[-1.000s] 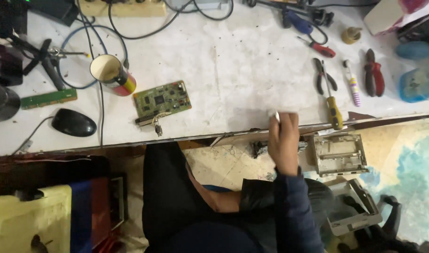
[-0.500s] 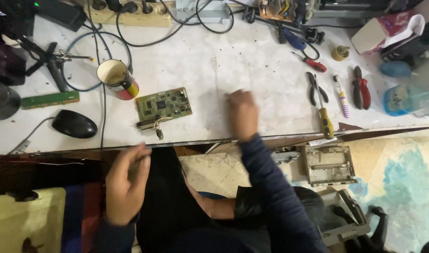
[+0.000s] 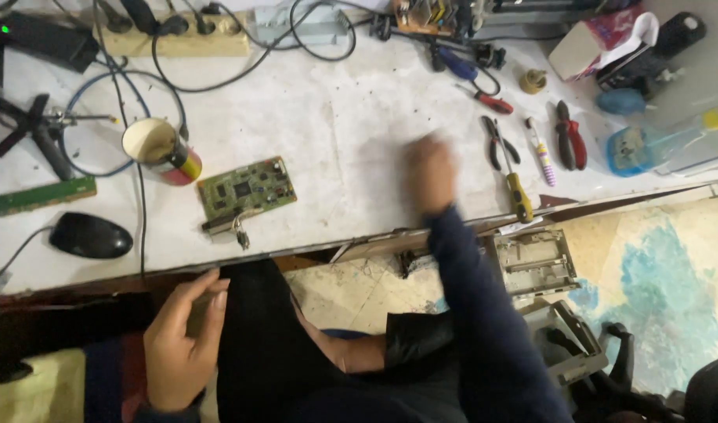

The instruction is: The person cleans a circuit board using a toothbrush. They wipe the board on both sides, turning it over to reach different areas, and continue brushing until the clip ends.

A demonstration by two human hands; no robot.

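My right hand [image 3: 431, 172] hovers blurred over the white worktop [image 3: 335, 117], its fingers curled into a loose fist with nothing visible in it. It sits between a green circuit board [image 3: 247, 190] on its left and black-handled pliers [image 3: 496, 141] and a yellow-handled screwdriver [image 3: 519, 196] on its right. My left hand [image 3: 182, 337] is lower left, just below the table's front edge over my dark lap. Its fingers are spread and it holds nothing.
A red and yellow cup [image 3: 161, 150], a black mouse [image 3: 91, 235] and a narrow green board [image 3: 41, 196] lie at the left. A power strip [image 3: 179, 43] with cables runs along the back. Red pliers [image 3: 570, 141] lie at the right. Grey plastic housings [image 3: 535, 258] sit on the floor.
My right hand rose from the table's front edge onto the worktop, moving left and away from me. My left hand came into view at the lower left and opened.
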